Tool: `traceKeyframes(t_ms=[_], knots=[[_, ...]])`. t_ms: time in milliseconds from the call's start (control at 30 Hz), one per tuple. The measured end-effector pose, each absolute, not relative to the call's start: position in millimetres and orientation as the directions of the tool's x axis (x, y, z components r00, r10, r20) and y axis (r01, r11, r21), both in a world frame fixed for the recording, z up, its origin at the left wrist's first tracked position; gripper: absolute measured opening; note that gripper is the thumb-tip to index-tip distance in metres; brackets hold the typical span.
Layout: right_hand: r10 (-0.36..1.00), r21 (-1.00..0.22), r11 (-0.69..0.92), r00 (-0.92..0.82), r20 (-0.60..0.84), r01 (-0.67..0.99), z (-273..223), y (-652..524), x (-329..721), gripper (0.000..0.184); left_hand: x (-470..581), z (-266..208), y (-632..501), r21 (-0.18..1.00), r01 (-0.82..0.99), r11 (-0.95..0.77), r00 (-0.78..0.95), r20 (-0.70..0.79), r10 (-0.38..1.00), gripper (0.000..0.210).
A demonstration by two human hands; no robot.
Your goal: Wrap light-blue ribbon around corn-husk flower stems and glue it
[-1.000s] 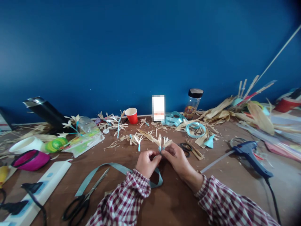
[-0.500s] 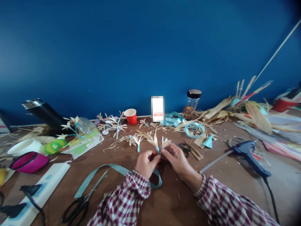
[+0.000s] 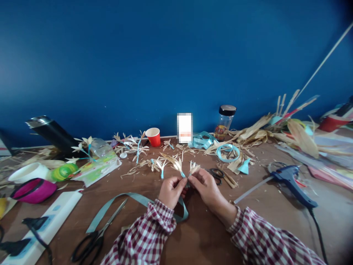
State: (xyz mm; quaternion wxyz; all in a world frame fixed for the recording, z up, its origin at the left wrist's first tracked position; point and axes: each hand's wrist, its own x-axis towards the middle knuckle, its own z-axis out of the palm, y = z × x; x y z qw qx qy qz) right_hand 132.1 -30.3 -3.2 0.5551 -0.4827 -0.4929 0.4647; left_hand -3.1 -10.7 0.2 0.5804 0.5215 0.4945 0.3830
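My left hand (image 3: pixel 171 191) is closed, thumb and forefinger pinching the blue-wrapped stem of a small corn husk flower (image 3: pixel 178 167). Its pale petals point up and lean left. Close beside the stem's base, the fingertips of my right hand (image 3: pixel 205 187) are pinched together; what lies between them is hidden. A light-blue ribbon (image 3: pixel 138 198) runs across the table and loops under my left hand. Beyond my hands, one similar flower (image 3: pixel 161 167) stands to the left and another flower (image 3: pixel 193 168) shows just behind my right fingers.
Scissors (image 3: pixel 100 233) lie at front left near a power strip (image 3: pixel 52 226). At right rests a blue glue gun (image 3: pixel 293 184). Toward the wall are a red paper cup (image 3: pixel 153 137), a lidded jar (image 3: pixel 224 123), ribbon coils (image 3: pixel 228 152) and dry husks (image 3: pixel 253 129). Black-handled scissors (image 3: pixel 217 176) lie behind my right hand.
The flower in my left hand has tipped to the left. Both hands have shifted only slightly, and the ribbon loop below them has moved a little left.
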Motion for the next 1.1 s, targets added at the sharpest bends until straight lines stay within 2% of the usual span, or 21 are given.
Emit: traceKeyframes(t_ms=[167,233,367,500,667,833,900,1000,1100], knots=[[0.988,-0.992,0.099,0.130,0.088,-0.083,1.7,-28.9,131.2,0.021,-4.4,1.4,-9.4,0.989,0.072,0.130,0.188,-0.142,0.972,0.035],[0.981,-0.992,0.118,0.157,0.109,-0.044,1.7,-27.3,134.2,0.022,-5.1,1.6,-8.8,0.988,0.085,0.132,0.141,-0.143,0.980,0.034],[0.969,-0.946,0.177,0.119,0.216,0.272,-1.4,-26.0,143.7,0.014,-4.8,2.5,-9.4,0.983,0.149,0.102,0.080,-0.115,0.990,0.033],[0.972,-0.796,0.142,0.069,0.225,0.589,-2.6,-29.2,147.5,0.021,-4.4,1.9,-11.2,0.968,0.252,-0.007,0.079,-0.014,0.997,0.032],[0.977,-0.657,0.111,0.041,0.211,0.745,-3.5,-32.9,148.3,0.018,-8.3,-1.4,-9.5,0.950,0.302,-0.079,0.131,0.041,0.991,0.029],[0.960,-0.659,0.177,0.018,0.279,0.731,2.5,-33.4,150.4,0.006,-9.9,-1.1,-9.7,0.924,0.364,-0.114,0.147,0.064,0.987,0.028],[0.951,-0.698,0.192,0.045,0.307,0.690,8.2,-34.0,148.0,0.014,-9.5,1.5,-10.9,0.914,0.381,-0.139,0.140,0.091,0.986,0.028],[0.973,-0.819,0.198,-0.005,0.232,0.539,13.7,-35.9,140.5,0.024,-9.1,5.5,-12.3,0.887,0.412,-0.209,0.148,0.161,0.976,0.028],[0.988,-0.931,0.146,-0.089,0.123,0.335,11.5,-37.5,133.4,0.016,-9.0,5.5,-12.5,0.878,0.417,-0.235,0.167,0.180,0.969,0.028]])
